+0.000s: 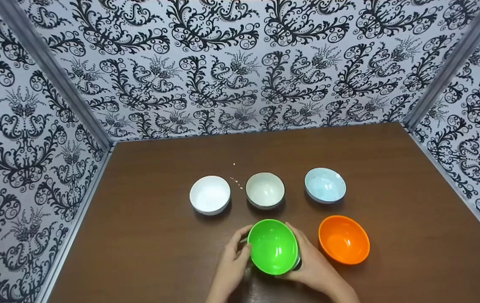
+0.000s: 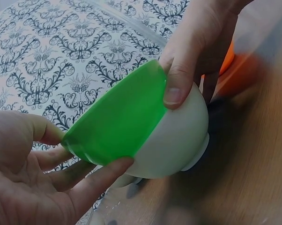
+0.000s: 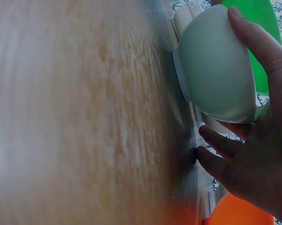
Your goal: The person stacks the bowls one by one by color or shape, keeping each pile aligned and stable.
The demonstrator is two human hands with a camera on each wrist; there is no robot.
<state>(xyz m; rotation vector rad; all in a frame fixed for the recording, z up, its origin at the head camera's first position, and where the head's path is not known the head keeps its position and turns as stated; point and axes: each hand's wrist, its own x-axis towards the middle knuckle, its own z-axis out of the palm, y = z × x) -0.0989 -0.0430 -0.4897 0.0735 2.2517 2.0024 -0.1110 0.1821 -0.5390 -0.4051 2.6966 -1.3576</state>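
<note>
A bright green bowl [image 1: 273, 248] sits nested in a pale bowl [image 2: 178, 136], near the table's front edge. My left hand [image 1: 234, 256] holds the green bowl by its side, thumb at the rim and fingers beneath, as the left wrist view shows. On the opposite side my right hand [image 1: 311, 265] grips the pale bowl, its thumb pressed on the outer wall close to the rim. In the right wrist view, the pale bowl's foot is close over the tabletop [image 3: 85, 117]. Most of the pale bowl is hidden under the green one in the head view.
An orange bowl [image 1: 344, 240] stands right of my right hand. Farther back are a white bowl [image 1: 210, 195], a grey-green bowl [image 1: 265, 190] and a light blue bowl [image 1: 325, 185] in a row. Patterned walls [image 1: 240, 75] enclose the brown table [image 1: 147, 252].
</note>
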